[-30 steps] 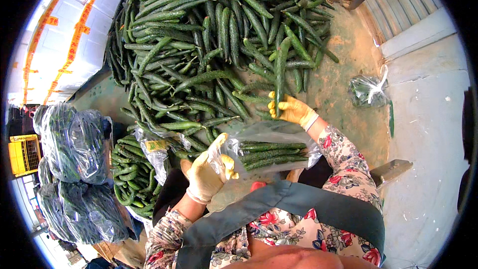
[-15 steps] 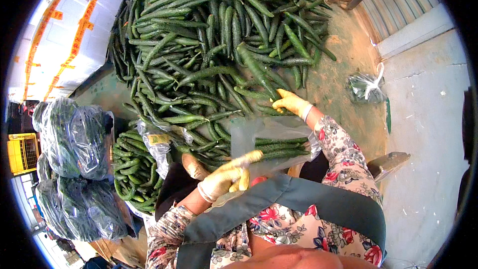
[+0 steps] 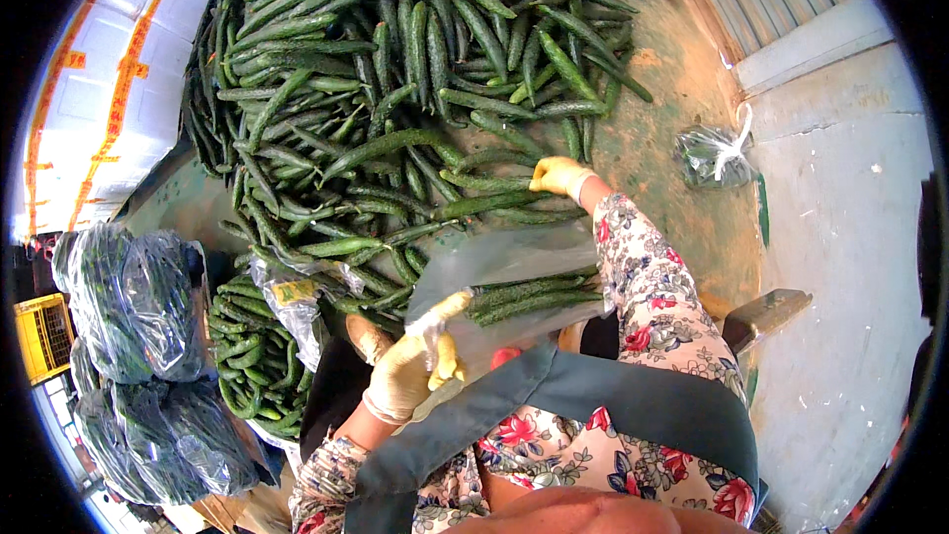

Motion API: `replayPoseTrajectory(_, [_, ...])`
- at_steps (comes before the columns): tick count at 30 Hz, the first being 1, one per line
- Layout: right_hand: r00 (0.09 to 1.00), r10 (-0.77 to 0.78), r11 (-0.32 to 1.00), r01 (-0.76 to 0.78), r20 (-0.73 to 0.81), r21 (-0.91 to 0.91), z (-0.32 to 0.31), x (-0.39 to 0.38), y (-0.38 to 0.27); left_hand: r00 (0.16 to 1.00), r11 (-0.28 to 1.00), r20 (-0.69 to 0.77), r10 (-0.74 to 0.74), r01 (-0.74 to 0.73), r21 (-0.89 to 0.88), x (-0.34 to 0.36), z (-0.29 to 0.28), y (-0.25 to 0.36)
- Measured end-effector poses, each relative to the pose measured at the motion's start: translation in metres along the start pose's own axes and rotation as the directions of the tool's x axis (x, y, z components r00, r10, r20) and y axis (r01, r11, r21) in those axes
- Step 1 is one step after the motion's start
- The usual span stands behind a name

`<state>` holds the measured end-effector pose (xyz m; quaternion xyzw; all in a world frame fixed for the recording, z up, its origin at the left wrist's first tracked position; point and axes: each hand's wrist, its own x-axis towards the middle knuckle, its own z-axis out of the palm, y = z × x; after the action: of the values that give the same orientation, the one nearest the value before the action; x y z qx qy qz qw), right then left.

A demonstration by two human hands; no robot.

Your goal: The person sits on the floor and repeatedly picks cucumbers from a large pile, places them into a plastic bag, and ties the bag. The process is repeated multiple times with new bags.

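Note:
My left hand [image 3: 407, 371], in a pale yellow glove, is closed on the edge of a clear plastic bag [image 3: 474, 341] low in front of me. Several long dark-green cucumbers [image 3: 534, 299] lie side by side in the bag, seen through the plastic. Beyond the bag, my gloved right hand [image 3: 561, 178] has its fingers curled at the end of a cucumber [image 3: 486, 204] at the near right edge of a big heap [image 3: 395, 69]. Its fingertips are partly hidden.
Bagged cucumbers [image 3: 153, 307] are stacked at left, beside a container of smaller curved cucumbers [image 3: 255, 356]. A crumpled plastic bag [image 3: 294, 302] lies between that container and the heap. White taped boxes [image 3: 138, 59] stand far left; a tied bag [image 3: 714, 153] sits by the right wall.
The long cucumber that pointed away from my right hand now lies crosswise, pointing left. That hand has shifted slightly up and left. My left hand stays on the bag as the view shifts.

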<state>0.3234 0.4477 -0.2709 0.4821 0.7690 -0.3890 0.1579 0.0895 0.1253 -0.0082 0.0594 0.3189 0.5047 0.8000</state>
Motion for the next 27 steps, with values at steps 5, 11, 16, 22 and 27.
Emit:
replayPoseTrajectory(5, [0.848,-0.015,0.945,-0.16,-0.53,-0.284,-0.056,0.039,0.025,0.995,0.99,-0.052,-0.089,0.094,0.108,0.008,-0.005,0.004])
replayPoseTrajectory(11, [0.852,0.035,0.824,-0.32,-0.522,-0.467,-0.074,0.087,0.053,0.903,0.803,0.103,-0.417,0.314,0.507,0.014,-0.008,0.018])
replayPoseTrajectory(16, [0.887,0.208,0.789,-0.402,-0.413,-0.466,-0.068,0.065,0.031,0.905,0.759,0.108,-0.411,0.275,0.591,0.019,-0.01,0.024])
replayPoseTrajectory(22, [0.883,0.307,0.917,-0.375,-0.355,-0.14,-0.017,0.036,0.058,0.923,0.85,0.115,-0.367,0.283,0.445,0.009,-0.009,0.009])
replayPoseTrajectory(27, [0.9,0.343,0.935,-0.3,-0.27,0.189,0.028,-0.004,0.07,0.904,0.896,0.123,-0.41,0.374,0.238,0.002,-0.004,0.006])
